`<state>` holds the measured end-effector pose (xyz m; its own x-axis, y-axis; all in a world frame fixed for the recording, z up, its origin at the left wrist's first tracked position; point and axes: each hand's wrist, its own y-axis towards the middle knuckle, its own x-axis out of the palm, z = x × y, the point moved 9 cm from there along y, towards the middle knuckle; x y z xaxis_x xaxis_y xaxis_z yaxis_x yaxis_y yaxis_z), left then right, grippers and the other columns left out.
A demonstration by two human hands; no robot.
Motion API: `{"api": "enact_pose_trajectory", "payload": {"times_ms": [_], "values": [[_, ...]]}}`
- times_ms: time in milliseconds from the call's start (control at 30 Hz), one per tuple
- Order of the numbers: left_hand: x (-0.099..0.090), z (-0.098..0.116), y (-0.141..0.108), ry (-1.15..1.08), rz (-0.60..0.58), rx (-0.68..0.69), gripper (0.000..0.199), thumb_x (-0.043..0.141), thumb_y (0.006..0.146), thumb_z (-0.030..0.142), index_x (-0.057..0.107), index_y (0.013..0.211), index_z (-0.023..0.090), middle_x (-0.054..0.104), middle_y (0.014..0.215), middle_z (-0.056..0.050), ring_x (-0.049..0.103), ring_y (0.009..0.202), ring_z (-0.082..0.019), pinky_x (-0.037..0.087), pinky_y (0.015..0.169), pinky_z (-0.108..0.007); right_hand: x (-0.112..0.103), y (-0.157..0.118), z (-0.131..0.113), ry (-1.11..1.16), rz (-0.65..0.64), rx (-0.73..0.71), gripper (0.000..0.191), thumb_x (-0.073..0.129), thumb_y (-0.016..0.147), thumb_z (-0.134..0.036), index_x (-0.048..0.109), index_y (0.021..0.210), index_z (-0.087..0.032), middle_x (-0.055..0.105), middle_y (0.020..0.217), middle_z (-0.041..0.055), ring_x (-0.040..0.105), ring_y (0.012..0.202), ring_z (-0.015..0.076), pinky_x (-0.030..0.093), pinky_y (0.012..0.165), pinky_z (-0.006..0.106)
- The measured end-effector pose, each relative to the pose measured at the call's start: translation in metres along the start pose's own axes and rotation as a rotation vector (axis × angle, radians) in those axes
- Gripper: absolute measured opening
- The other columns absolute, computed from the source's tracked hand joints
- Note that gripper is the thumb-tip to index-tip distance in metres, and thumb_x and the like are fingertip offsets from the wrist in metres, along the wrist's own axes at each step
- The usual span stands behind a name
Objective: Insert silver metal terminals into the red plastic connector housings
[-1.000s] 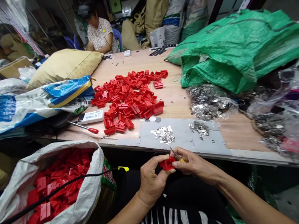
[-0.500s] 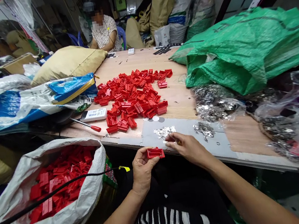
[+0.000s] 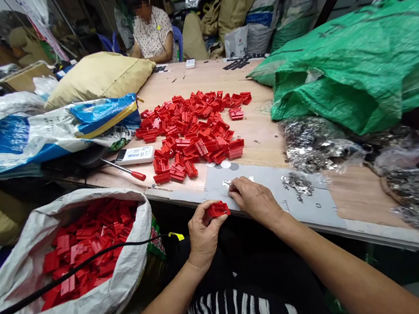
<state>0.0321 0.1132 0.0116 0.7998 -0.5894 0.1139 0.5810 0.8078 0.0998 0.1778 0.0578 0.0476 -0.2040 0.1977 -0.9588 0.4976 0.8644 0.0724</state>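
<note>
While our left hand (image 3: pixel 205 235) wraps thumb and fingers around a red plastic housing (image 3: pixel 217 209), pinching it just off the table's front edge, our right hand (image 3: pixel 255 200) has moved away from it and out over the grey card (image 3: pixel 266 187) at 12 o'clock. Its fingers are pressed together, tips down beside the loose silver metal pieces (image 3: pixel 238 180); whether they pinch one we cannot tell. The small yellow-handled tool seen a moment ago no longer shows, so the housing now rests in one hand alone. Beyond the card, a scattered pile of red housings (image 3: pixel 188 128) covers the plywood tabletop (image 3: pixel 259 140). More fill a white woven sack (image 3: pixel 138 246) at 8 o'clock. A red-handled screwdriver (image 3: pixel 125 171) lies at 11 o'clock, a green woven sack (image 3: pixel 342 86) sits at 2 o'clock, and a seated co-worker (image 3: pixel 153 35) faces us at the table's far end.
</note>
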Motion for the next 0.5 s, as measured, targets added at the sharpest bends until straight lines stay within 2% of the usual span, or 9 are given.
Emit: {"api": "enact_pose_trajectory", "payload": {"times_ms": [67, 133, 267, 400, 500], "values": [[-0.001, -0.001, 0.003, -0.009, 0.005, -0.019, 0.029, 0.071, 0.075, 0.024, 0.064, 0.102, 0.018, 0.071, 0.097, -0.004, 0.067, 0.088, -0.016, 0.055, 0.085, -0.03, -0.003, -0.003, 0.002, 0.118, 0.007, 0.003, 0.007, 0.05, 0.089, -0.019, 0.056, 0.092, -0.02, 0.064, 0.09, 0.006, 0.06, 0.078, 0.0203, 0.039, 0.065, 0.029], [-0.002, 0.0, 0.006, 0.006, 0.014, -0.014, 0.031, 0.069, 0.077, 0.024, 0.063, 0.107, 0.018, 0.069, 0.102, -0.005, 0.066, 0.094, -0.017, 0.053, 0.088, -0.03, -0.001, -0.006, 0.003, 0.343, -0.028, -0.006, 0.005, 0.049, 0.089, -0.023, 0.054, 0.091, -0.021, 0.064, 0.085, 0.0033, 0.059, 0.076, 0.0189, 0.04, 0.067, 0.029], [0.001, 0.009, 0.007, 0.067, -0.028, 0.04, 0.038, 0.065, 0.081, 0.025, 0.062, 0.118, 0.023, 0.062, 0.118, -0.007, 0.061, 0.107, -0.019, 0.051, 0.094, -0.031, 0.012, -0.013, 0.001, 0.863, -0.197, -0.015, 0.015, 0.058, 0.083, -0.033, 0.051, 0.087, -0.021, 0.061, 0.083, -0.0003, 0.058, 0.077, 0.0161, 0.042, 0.069, 0.027], [0.012, 0.017, 0.004, 0.039, -0.122, 0.055, 0.039, 0.062, 0.083, 0.025, 0.061, 0.122, 0.025, 0.061, 0.117, -0.007, 0.063, 0.1, -0.018, 0.055, 0.086, -0.03, 0.024, -0.022, -0.001, 1.083, -0.337, 0.037, 0.028, 0.065, 0.08, -0.041, 0.051, 0.089, -0.019, 0.057, 0.072, -0.0028, 0.052, 0.068, 0.0131, 0.038, 0.062, 0.025], [0.019, 0.022, 0.0, 0.031, -0.173, 0.084, 0.036, 0.062, 0.083, 0.025, 0.064, 0.119, 0.024, 0.063, 0.111, -0.007, 0.061, 0.099, -0.018, 0.054, 0.085, -0.03, 0.026, -0.028, -0.005, 1.214, -0.392, 0.055, 0.035, 0.068, 0.078, -0.046, 0.049, 0.087, -0.018, 0.055, 0.068, -0.0041, 0.046, 0.06, 0.0104, 0.032, 0.055, 0.022]]}}
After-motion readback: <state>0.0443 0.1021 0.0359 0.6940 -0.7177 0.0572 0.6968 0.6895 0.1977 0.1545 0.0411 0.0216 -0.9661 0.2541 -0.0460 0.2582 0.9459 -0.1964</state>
